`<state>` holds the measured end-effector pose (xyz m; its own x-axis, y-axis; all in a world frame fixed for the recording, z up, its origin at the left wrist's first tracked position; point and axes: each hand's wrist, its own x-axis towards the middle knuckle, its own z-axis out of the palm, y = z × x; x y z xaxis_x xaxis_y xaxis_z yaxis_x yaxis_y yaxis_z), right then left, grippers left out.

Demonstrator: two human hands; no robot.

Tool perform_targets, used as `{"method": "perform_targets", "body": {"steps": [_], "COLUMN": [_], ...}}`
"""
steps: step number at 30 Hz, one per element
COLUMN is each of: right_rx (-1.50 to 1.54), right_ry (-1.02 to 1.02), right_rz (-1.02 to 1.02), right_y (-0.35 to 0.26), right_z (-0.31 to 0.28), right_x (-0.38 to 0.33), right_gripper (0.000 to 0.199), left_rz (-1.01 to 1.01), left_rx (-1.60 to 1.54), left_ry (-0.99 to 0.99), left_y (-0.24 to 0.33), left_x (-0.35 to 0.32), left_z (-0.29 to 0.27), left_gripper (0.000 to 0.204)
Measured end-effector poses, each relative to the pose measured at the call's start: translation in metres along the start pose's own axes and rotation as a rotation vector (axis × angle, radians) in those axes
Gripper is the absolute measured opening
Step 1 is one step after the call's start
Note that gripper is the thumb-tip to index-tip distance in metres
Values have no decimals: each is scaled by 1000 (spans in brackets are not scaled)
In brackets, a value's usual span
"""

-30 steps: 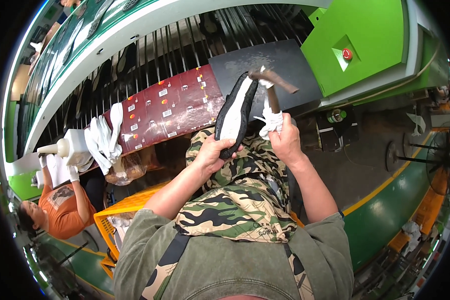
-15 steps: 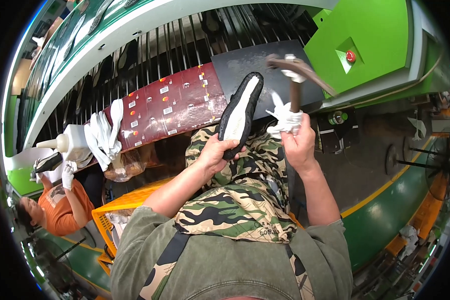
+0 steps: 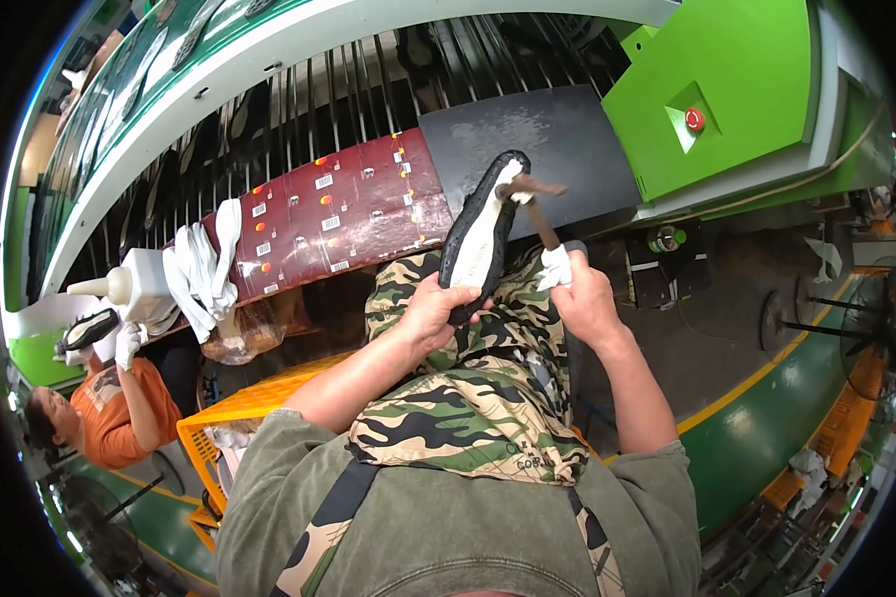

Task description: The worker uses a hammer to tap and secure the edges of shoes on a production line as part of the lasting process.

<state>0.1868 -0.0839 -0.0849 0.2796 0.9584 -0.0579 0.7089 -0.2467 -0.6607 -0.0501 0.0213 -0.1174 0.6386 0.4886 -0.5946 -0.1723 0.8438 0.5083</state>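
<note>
My left hand (image 3: 438, 310) is closed round one end of a black shoe upper (image 3: 462, 235), its white underside (image 3: 480, 242) turned up and its far end pointing away over the dark bench surface. My right hand (image 3: 585, 300) grips a hammer (image 3: 543, 221) by its handle, where white cloth is wrapped round the grip. The hammer's head lies at the far part of the white underside; whether it touches cannot be made out. Camouflage apron cloth covers my lap below the shoe upper.
A dark grey board (image 3: 558, 139) and a maroon printed sheet (image 3: 343, 214) cover the bench's near edge. White cloths (image 3: 201, 269) and a white squeeze bottle (image 3: 134, 282) stand left, near a co-worker in orange (image 3: 124, 408). A yellow crate (image 3: 259, 398) is at my left, a green machine (image 3: 717, 99) at right.
The hammer has swung down and left, from raised beside the shoe upper to its far end. My left hand keeps its hold, with the shoe upper almost in place.
</note>
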Motion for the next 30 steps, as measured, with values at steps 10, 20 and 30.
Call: {"method": "perform_targets", "body": {"steps": [10,20,30], "right_rx": [474,207,794], "right_ry": [16,-40,32], "right_rz": [168,367,469], "right_y": [-2,85,102], "right_z": [15,76,90], "right_x": [-1,16,7], "right_gripper": [22,31,32], "left_rz": [27,296,456], "left_rx": [-47,-7,-3], "left_ry": [-1,216,523], "left_y": [10,121,299], "left_x": [-2,20,181], "left_z": [1,-49,-159], "left_gripper": [31,35,26]}}
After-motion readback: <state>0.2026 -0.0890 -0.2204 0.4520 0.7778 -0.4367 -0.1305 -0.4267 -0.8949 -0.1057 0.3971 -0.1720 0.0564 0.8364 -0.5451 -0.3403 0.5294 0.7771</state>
